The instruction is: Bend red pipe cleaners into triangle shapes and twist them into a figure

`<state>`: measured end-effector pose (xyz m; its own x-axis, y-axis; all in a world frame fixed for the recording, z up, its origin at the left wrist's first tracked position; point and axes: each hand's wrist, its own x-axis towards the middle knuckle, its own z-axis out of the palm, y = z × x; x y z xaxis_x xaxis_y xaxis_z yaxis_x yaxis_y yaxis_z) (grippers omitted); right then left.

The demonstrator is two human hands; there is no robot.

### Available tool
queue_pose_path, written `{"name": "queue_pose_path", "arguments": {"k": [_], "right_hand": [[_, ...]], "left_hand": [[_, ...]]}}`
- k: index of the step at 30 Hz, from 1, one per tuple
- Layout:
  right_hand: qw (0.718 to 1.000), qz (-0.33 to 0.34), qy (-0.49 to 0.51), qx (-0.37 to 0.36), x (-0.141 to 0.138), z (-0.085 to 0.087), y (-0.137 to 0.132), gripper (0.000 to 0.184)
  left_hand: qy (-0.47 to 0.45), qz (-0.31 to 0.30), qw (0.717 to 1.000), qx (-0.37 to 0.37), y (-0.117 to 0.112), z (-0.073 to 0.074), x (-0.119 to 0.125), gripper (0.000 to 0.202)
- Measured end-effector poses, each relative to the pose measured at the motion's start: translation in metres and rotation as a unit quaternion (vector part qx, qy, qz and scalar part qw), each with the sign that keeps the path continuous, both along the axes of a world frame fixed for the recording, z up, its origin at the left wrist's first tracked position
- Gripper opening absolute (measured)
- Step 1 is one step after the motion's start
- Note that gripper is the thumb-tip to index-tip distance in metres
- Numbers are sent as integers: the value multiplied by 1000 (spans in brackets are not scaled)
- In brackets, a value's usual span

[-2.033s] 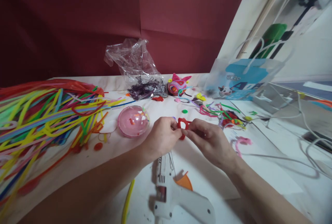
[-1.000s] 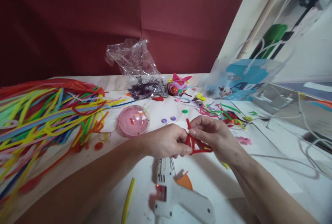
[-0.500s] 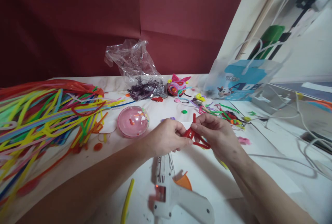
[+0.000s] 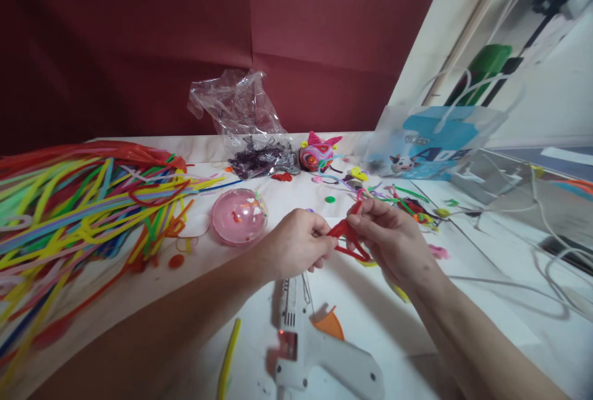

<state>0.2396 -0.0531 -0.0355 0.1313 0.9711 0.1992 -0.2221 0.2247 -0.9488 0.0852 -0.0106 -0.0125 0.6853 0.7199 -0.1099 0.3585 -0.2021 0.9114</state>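
Both my hands meet over the middle of the white table (image 4: 472, 307). My left hand (image 4: 296, 244) pinches one end of a bent red pipe cleaner (image 4: 345, 236). My right hand (image 4: 391, 239) is closed on the other part of the same red pipe cleaner, its fingers curled round the loops. A pink see-through half ball (image 4: 238, 216) lies just left of my left hand. A white glue gun (image 4: 319, 357) lies under my wrists, near the front edge.
A big heap of coloured pipe cleaners (image 4: 69, 208) covers the left side. At the back lie a clear plastic bag (image 4: 236, 107), a pink craft ball figure (image 4: 317, 152), scraps and buttons (image 4: 398, 202), and a blue-white bag (image 4: 430, 141). White cables (image 4: 532, 245) run at the right.
The red pipe cleaner went from a small loop pinched between both hands to longer bent loops. My hands dropped toward me, then rose a little, and my fingers keep turning it.
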Motion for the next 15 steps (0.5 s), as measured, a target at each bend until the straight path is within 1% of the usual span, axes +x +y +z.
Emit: {"name": "queue_pose_path", "arguments": {"k": [3,6,12,15], "right_hand": [[999,24,-31,-25,2,2,-1,17],[995,42,-74,-52,1,4,-3,23],[992,46,-107,-57,1,4,-4,26],[990,62,-109,-67,5,5,-4,25]], "left_hand": [[-4,16,1000,-9,1,-1,1,16],[0,19,1000,-5,1,0,1,15],[22,-17,999,25,0,2,-3,16],[16,-15,1000,3,0,3,-3,16]]}}
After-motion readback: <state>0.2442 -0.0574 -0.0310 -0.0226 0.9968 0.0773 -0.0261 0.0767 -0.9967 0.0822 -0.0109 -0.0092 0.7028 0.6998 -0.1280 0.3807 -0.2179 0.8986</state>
